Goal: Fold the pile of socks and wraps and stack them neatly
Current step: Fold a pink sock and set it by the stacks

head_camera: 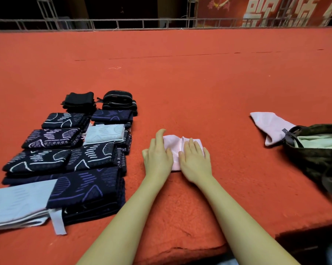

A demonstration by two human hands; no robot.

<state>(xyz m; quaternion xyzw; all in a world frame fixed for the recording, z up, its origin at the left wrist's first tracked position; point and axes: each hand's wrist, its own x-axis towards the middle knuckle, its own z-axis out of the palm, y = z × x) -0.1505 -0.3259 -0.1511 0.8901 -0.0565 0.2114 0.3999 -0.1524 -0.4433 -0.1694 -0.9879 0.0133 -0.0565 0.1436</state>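
both forearms reach up from bottom center. left hand (157,155) and right hand (194,159) lie flat, fingers straight, pressing folded pink cloth (175,148) at frame center on red table (199,83). folded stacks (69,155) lower left.

Folded stacks (69,155) left, sock (175,150) centre, bag (318,155) right

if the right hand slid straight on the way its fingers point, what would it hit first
Probably nothing: the right hand lies flat on the pink cloth, fingers pointing away; past the cloth's far edge only bare red surface shows. The second pink cloth lies well right.
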